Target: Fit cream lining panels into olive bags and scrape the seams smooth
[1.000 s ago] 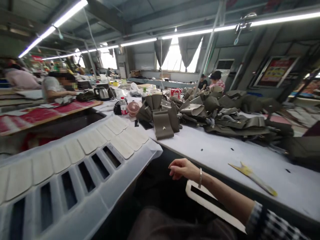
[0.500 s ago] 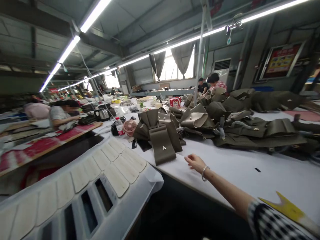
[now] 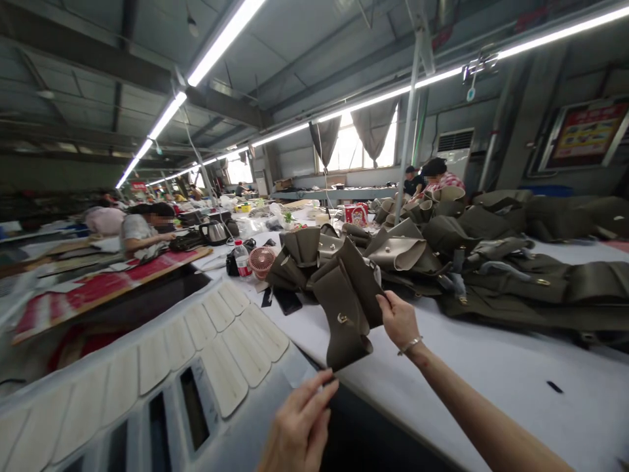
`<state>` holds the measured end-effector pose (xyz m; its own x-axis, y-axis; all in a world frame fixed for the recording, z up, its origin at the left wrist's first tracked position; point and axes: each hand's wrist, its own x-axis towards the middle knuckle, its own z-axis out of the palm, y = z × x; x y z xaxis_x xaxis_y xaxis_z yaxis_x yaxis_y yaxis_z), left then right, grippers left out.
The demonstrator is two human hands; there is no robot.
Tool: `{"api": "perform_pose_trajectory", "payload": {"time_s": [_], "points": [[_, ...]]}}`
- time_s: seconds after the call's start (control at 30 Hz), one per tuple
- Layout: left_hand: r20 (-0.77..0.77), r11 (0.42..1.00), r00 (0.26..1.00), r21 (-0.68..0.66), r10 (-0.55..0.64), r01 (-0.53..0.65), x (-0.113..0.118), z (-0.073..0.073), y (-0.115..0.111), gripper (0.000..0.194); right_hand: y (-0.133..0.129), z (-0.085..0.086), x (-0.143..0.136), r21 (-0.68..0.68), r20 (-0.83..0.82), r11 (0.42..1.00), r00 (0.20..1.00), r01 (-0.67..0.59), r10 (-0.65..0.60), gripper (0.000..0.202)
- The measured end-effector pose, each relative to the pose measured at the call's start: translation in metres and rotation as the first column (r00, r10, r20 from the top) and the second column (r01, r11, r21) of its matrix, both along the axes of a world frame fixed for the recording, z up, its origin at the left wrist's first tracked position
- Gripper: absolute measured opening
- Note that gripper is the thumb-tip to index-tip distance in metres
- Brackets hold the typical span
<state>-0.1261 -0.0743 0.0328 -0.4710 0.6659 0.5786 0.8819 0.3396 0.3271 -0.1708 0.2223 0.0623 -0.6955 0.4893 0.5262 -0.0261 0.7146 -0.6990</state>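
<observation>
1. Across the R side of the room: white-topped worktable (image 3: 496, 373), running back twd the window wall.
2. On it, heap of dark olive bag parts (image 3: 496, 285), spread along the far side.
3. L of worktable, slotted board (image 3: 253, 410) w/ pale rounded panels (image 3: 223, 380) laid side by side in rows.
4. At worktable's near edge, in front of the heap: dark olive bag pc. (image 3: 339, 296), tilted, bottom end curled.
5. L hand (image 3: 301, 419): partly open, fingers reaching fwd, tips at bag pc.'s bottom edge; can't tell if touching.
6. R hand (image 3: 400, 321): closed in a pinch on bag pc.'s R edge, thumb & fingers together.
7. Pink fan (image 3: 262, 261), nr the heap's L end.
8. Red-labelled bottle (image 3: 242, 257), just L of fan.
9. Silver bracelet (image 3: 410, 345), R wrist.
10. Black scrap (image 3: 555, 387), flat on worktable, R of the R forearm.
11. Metal clasp (image 3: 343, 319), on bag pc.'s front.
</observation>
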Motion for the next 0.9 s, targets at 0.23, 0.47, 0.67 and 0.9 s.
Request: {"api": "perform_pose_trajectory", "payload": {"time_s": [0.23, 0.47, 0.67, 0.9], "points": [[-0.278, 0.982, 0.942, -0.029, -0.189, 0.188, 0.021, 0.126, 0.068, 0.041, -0.027, 0.095, 0.143, 0.235, -0.127, 0.972, 0.990, -0.029, 0.060, 0.028], [-0.492, 0.876, 0.737, -0.130, -0.464, 0.464, 0.096, 0.156, 0.064, 0.028, -0.039, 0.135, 0.246, 0.348, -0.180, 0.930, 0.982, 0.114, -0.053, 0.028], [-0.439, 0.881, 0.797, 0.028, -0.414, 0.473, 0.128, 0.121, 0.024, 0.032, -0.015, 0.159, 0.304, 0.176, -0.113, 0.963, 0.976, 0.206, -0.189, 0.027], [0.180, 0.857, 0.843, 0.000, -0.507, 0.515, 0.155, 0.114, -0.010, 0.045, -0.014, 0.172, 0.336, -0.009, 0.109, 0.990, 0.984, 0.143, -0.141, 0.025]]}}
